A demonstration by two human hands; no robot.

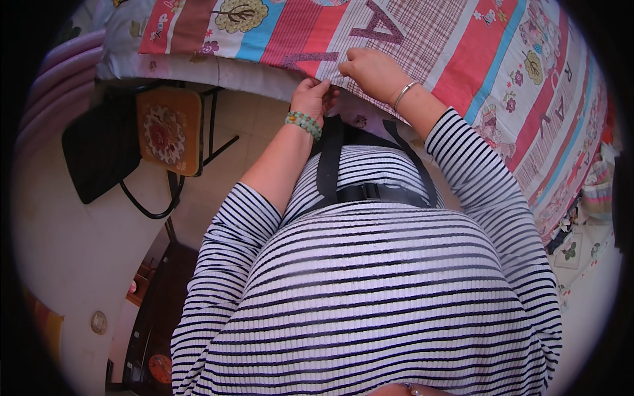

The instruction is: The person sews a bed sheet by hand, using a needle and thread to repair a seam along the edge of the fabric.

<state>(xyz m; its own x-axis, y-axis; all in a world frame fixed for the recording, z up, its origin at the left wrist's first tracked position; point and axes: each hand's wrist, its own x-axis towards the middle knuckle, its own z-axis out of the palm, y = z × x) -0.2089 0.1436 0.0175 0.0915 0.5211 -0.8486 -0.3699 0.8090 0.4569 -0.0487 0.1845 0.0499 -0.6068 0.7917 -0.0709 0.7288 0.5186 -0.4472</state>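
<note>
A patterned cloth (450, 44) with coloured stripes, checks, flowers and large letters lies spread in front of me. Beneath its near edge shows a paler printed cloth (188, 68). My left hand (312, 99), with green bead bracelets at the wrist, pinches the near edge of the patterned cloth between thumb and fingers. Just right of it, my right hand (371, 72), with a silver bangle, is over the same cloth near the edge, its fingers curled and the fingertips low on the fabric. Whether those fingers grip any cloth is hidden.
A folding chair (171, 131) with a flowered orange panel and black frame stands at the left, below the cloth's edge. Pink rounded tubes (69, 64) are at the far left. Bunched striped fabric (597, 190) lies at the right. A round red object (161, 369) is at lower left.
</note>
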